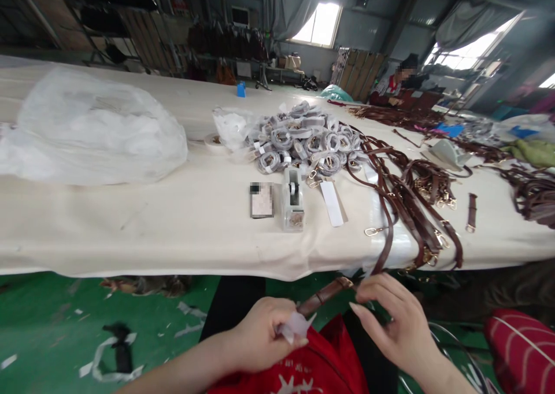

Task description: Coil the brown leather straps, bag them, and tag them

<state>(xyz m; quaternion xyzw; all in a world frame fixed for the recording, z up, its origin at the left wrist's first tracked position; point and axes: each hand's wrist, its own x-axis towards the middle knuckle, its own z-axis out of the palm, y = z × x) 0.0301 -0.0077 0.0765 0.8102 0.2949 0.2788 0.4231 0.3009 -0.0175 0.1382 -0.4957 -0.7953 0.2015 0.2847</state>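
Left hand (269, 327) has its fingers pinching a brown strap (323, 297) plus pale scrap (296, 326), just in front of the counter (130, 226); right hand's (396, 319) are parted. If that pinch loosens, the strap could drop.

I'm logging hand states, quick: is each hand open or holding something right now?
Left hand: closed, holding a brown strap and a whitish scrap.
Right hand: partly open beside the strap's buckled end; contact unclear.
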